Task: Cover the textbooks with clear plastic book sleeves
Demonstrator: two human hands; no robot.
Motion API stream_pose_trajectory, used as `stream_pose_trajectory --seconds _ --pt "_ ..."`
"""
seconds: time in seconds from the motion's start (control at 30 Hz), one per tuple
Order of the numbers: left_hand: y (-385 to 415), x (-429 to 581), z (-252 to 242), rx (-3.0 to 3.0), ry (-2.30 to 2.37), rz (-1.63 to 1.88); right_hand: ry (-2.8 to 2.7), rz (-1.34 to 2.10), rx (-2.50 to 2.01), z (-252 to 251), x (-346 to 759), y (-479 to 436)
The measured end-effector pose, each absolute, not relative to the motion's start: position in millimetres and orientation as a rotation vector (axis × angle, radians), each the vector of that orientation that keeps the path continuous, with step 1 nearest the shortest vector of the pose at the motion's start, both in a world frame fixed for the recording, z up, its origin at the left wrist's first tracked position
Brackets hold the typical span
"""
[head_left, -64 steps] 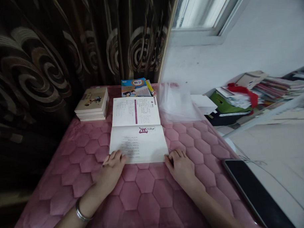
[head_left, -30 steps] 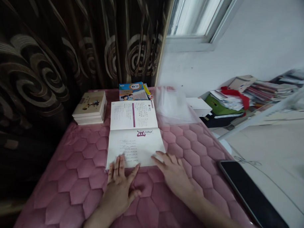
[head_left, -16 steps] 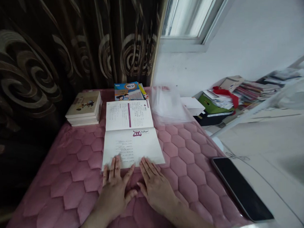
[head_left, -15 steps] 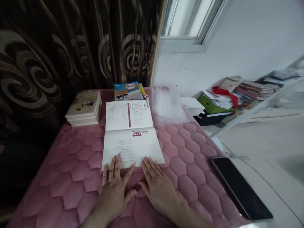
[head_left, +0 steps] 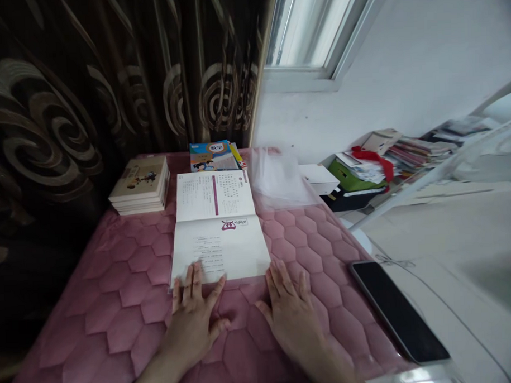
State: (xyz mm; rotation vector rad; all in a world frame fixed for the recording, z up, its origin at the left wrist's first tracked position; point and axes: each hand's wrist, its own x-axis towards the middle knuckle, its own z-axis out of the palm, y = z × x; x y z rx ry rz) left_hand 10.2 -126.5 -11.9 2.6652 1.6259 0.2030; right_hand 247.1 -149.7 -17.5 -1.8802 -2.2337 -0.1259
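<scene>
plainly, the open white paperback book (head_left: 217,232) lies mid-way along the pink quilted table (head_left: 128,285) — left hand (head_left: 197,316) flat and empty, spread fingertips pinning its near edge, likely so the pages lie flat; right hand (head_left: 291,313) splayed, gripping nothing, just beside its near right corner.

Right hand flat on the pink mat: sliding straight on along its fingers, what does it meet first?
Probably the open book: the right hand points away and slightly left, its fingertips just short of the book's near right corner. Whether they already touch it is unclear.
</scene>
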Motion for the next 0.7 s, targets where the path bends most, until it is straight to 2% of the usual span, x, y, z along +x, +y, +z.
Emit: stream_pose_trajectory --seconds 0.3,0.7 --pt "-126.7 10.6 -12.8 2.647 1.652 0.179 -2.420 0.275 -1.632 -2.9 189.0 -142.3" --pt "-126.5 8.7 -12.5 2.756 1.622 0.260 -2.106 -0.028 -2.036 -11.9 255.0 -160.1"
